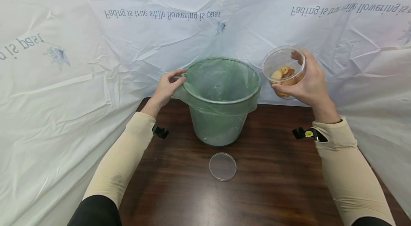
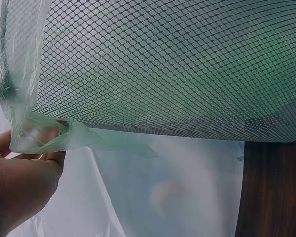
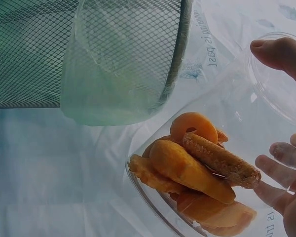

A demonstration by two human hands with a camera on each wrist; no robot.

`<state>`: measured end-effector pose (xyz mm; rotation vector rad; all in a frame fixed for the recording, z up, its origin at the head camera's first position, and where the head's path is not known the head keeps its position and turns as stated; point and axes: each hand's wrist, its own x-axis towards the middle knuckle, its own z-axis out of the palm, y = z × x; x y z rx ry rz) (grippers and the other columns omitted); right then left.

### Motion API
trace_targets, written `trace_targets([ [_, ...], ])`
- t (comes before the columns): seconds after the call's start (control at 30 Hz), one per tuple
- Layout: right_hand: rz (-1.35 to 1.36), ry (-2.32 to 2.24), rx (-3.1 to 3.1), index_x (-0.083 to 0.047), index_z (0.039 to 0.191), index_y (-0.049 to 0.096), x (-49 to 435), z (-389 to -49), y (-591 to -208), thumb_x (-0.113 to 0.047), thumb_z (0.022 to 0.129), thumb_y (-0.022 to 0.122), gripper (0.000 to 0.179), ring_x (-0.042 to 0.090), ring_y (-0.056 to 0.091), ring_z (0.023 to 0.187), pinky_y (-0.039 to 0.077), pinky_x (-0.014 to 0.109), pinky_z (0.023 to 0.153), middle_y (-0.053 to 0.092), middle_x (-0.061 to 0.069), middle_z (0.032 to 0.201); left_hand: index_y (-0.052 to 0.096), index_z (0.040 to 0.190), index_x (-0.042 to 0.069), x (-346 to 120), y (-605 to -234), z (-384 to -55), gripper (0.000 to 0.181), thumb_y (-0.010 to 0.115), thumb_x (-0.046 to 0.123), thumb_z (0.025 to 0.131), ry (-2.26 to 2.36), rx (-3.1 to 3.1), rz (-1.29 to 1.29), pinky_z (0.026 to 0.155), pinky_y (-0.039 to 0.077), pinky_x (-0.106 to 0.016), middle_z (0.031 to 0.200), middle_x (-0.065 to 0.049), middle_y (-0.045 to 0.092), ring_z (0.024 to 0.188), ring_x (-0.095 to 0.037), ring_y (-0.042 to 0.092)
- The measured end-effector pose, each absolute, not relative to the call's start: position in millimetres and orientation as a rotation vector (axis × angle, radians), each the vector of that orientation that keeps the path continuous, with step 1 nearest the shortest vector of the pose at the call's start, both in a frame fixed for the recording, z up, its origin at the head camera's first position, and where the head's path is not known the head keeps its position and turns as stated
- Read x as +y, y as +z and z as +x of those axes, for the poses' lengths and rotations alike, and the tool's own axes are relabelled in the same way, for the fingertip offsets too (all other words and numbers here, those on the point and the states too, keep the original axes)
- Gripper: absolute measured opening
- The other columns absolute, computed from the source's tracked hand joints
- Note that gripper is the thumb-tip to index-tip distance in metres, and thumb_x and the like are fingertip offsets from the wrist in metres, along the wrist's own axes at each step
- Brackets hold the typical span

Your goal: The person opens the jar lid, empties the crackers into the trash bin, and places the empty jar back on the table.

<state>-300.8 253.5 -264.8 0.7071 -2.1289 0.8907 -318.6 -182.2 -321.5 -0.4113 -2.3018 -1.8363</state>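
- Head view: from above, facing forward and down across the worktop [image 1: 266, 179].
- Left wrist view: very near, sideways on to the mesh wastebasket [image 2: 172, 74], its rim at picture left.
- Right wrist view: close to the clear plastic cup [image 3: 219, 104], wastebasket beyond.
- All three share the wastebasket; head and right wrist share the cup.
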Motion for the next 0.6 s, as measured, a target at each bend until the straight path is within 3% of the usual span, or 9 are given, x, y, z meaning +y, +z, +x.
trace_targets([
  [0.17,0.706,0.851,-2.126,-0.007,0.137,0.050,251.8,-301.5,-262.2,-0.014,0.044,0.095,0.104,0.033,0.053,0.119,0.036,0.026,0.100,0.057,0.019,0.123,0.057,0.136,0.007,-182.4,-321.3,-318.2,0.041,0.060,0.016,0.096,-1.840,-2.302,-0.412,0.086,0.046,-0.028,0.132,-0.013,0.051,0.105,-0.018,0.056],
  [0.4,0.689,0.853,-2.152,-0.009,0.137,0.050,250.5,-300.3,-259.6,-0.016,0.046,0.095,0.102,0.032,0.052,0.120,0.037,0.038,0.099,0.056,0.019,0.125,0.057,0.136,0.007,-182.9,-320.9,-318.9,0.041,0.060,0.017,0.096,-1.844,-2.301,-0.409,0.086,0.046,-0.029,0.132,-0.013,0.050,0.104,-0.017,0.055],
  [0.6,0.687,0.849,-2.162,-0.009,0.137,0.050,250.2,-301.0,-259.3,-0.017,0.045,0.095,0.102,0.032,0.052,0.120,0.036,0.037,0.099,0.056,0.017,0.126,0.057,0.136,0.007,-182.5,-321.2,-318.5,0.041,0.060,0.017,0.096,-1.839,-2.303,-0.414,0.085,0.046,-0.028,0.131,-0.013,0.051,0.103,-0.017,0.055],
])
